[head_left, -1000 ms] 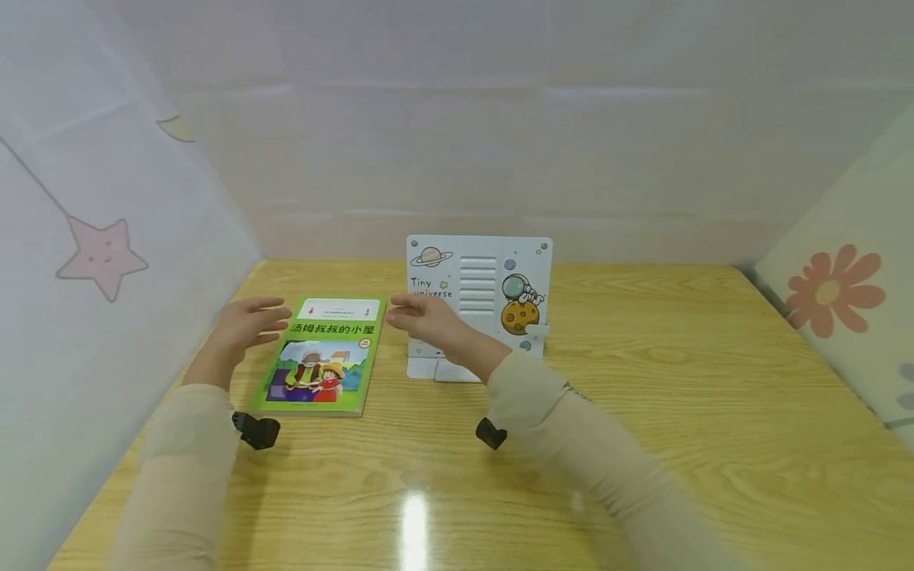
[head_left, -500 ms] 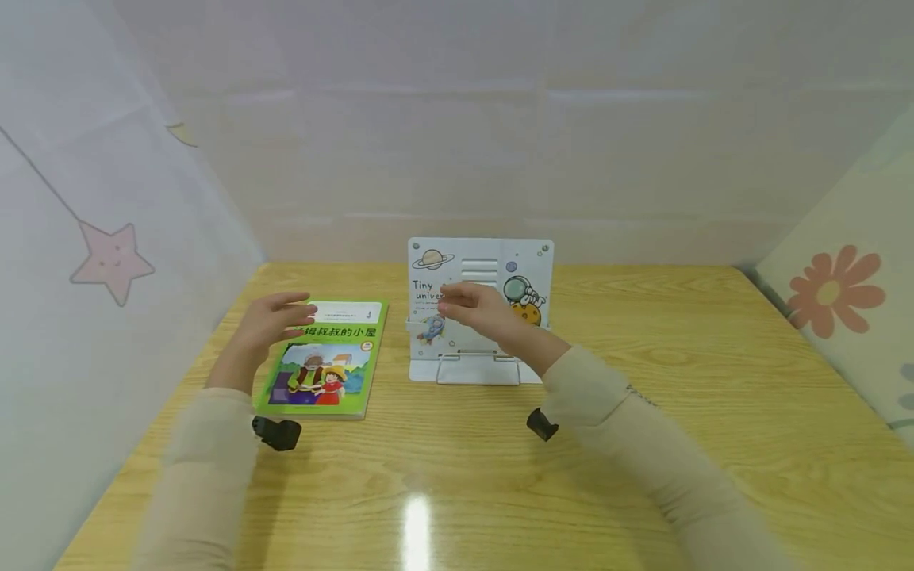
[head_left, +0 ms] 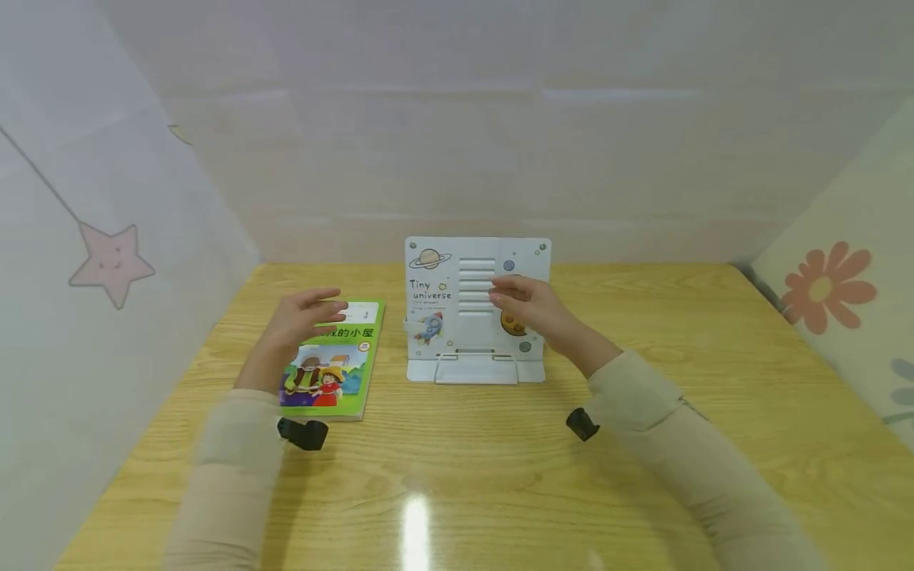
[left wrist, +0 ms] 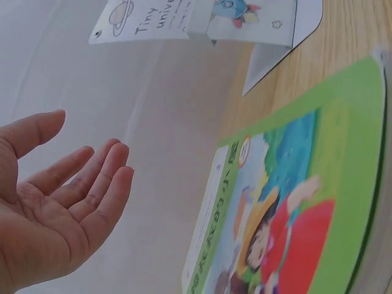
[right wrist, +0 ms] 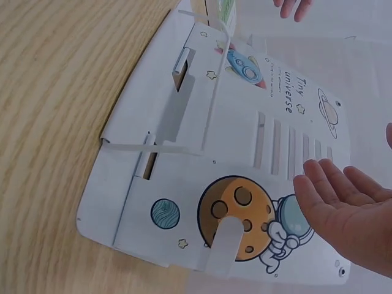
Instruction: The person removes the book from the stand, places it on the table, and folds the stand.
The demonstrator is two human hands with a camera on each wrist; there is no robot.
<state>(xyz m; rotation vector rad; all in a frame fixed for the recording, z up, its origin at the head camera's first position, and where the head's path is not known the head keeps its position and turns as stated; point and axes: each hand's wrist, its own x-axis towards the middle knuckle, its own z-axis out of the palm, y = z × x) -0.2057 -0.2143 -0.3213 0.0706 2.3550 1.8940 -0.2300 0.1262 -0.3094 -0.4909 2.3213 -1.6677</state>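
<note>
A green-bordered picture book (head_left: 343, 408) lies flat on the table, its cover up. Above its left part hovers my left hand (head_left: 296, 321), fingers relaxed and holding nothing; the left wrist view shows the bare palm (left wrist: 55, 220) apart from the cover. To the book's right stands a white book stand (head_left: 471, 333) printed with planets, a rocket and an astronaut, with a wire rest at its front. My right hand (head_left: 535, 308) floats before the stand's right half, fingers loosely extended. In the right wrist view the palm (right wrist: 355, 211) is empty, close to the astronaut print.
The wooden table (head_left: 457, 460) runs back to a pale cloth wall (head_left: 457, 143). Side cloths carry a pink star (head_left: 113, 263) on the left and a red flower (head_left: 828, 287) on the right. A small clip (right wrist: 226, 245) sticks out from the stand.
Both hands have moved right. The right hand has passed from the gap beside the book across the stand to its right half; the left has shifted over the book. Book and stand stay put.
</note>
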